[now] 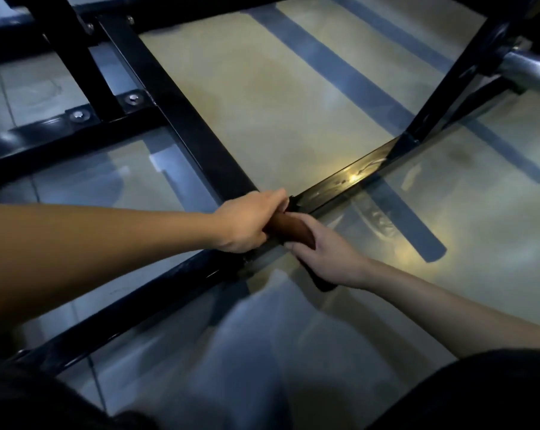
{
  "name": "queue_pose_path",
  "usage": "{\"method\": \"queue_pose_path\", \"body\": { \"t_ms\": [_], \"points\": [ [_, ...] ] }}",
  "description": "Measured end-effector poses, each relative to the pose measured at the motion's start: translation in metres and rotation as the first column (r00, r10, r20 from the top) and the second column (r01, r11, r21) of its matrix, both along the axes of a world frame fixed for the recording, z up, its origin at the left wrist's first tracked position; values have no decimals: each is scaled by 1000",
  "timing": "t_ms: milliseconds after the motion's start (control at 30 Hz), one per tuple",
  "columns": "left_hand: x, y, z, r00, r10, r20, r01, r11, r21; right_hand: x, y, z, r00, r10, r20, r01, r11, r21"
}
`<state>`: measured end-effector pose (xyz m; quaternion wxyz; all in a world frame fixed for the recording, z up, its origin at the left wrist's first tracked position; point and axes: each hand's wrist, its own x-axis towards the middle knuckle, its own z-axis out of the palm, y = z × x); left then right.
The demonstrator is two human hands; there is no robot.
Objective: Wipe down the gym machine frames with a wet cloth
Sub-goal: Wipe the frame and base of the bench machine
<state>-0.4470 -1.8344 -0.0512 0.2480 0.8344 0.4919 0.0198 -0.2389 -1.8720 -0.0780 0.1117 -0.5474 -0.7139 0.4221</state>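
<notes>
A black steel machine frame lies low over the floor, its bars crossing near the middle of the head view. A brown cloth is draped over the low bar at that junction. My left hand grips the cloth's left end on the bar. My right hand presses on the cloth's right end, fingers curled over it, with a dark end of the cloth showing under the palm. To the right of the hands the bar shines wet under a light.
A chrome tube sticks out from an upright black post at the top right. Bolted plates join bars at the upper left. The glossy tiled floor shows between the bars. Dark clothing fills the bottom corners.
</notes>
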Motion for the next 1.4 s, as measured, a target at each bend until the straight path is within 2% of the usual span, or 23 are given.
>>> {"method": "queue_pose_path", "body": {
  "t_ms": [33,100,200,267,333,400,467,533,667,733,800,900,967,1067,1133,1200,1267,1333,1400],
  "points": [
    [-1,1,-2,999,31,-31,-29,999,42,5,6,-3,999,-41,28,38,994,100],
    [-4,6,-4,987,75,-143,-73,997,22,20,21,-3,983,-168,75,146,960,239],
    [-9,14,-9,952,60,-301,-78,996,-47,36,40,-7,936,-311,167,244,911,332],
    [-11,14,-19,926,24,-376,-61,994,-88,30,34,-16,906,-265,329,150,930,336],
    [-13,12,-28,898,-1,-439,-61,990,-127,13,20,-28,865,-116,489,-37,956,292],
    [-15,9,-35,878,-21,-478,-51,989,-136,-6,8,-33,823,-7,567,-190,939,286],
    [-16,5,-38,871,-26,-491,-43,991,-130,-10,8,-34,794,34,607,-272,913,304],
    [-16,4,-37,871,-47,-489,-33,988,-154,7,20,-34,793,-3,609,-244,915,322],
    [-9,6,-33,855,-59,-515,-11,991,-132,51,56,-28,810,-211,547,16,940,340],
    [-6,7,-32,839,-63,-541,6,994,-107,49,56,-28,825,-204,526,2,933,359],
    [-5,10,-32,819,-84,-568,58,996,-65,28,41,-29,860,-120,497,-71,934,350],
    [-9,12,-35,823,-93,-560,75,996,-54,3,17,-34,835,3,551,-231,910,345],
    [-11,12,-39,828,-106,-551,80,994,-71,11,22,-32,806,-44,591,-244,884,399],
    [-14,13,-37,817,-135,-561,113,991,-73,48,55,-30,763,-233,603,-79,892,445],
    [-15,14,-35,807,-136,-575,131,990,-51,64,69,-30,734,-283,617,-34,893,449],
    [-14,16,-33,794,-149,-589,159,987,-35,56,66,-28,800,-243,549,-39,892,451],
    [-13,15,-34,786,-154,-599,180,984,-17,34,49,-31,848,-122,516,-134,893,430],
    [-12,15,-34,781,-148,-607,188,982,2,15,28,-36,848,11,529,-258,882,394],
    [-11,14,-34,777,-143,-613,190,982,11,17,25,-40,806,54,590,-347,850,396]
  ]
}}
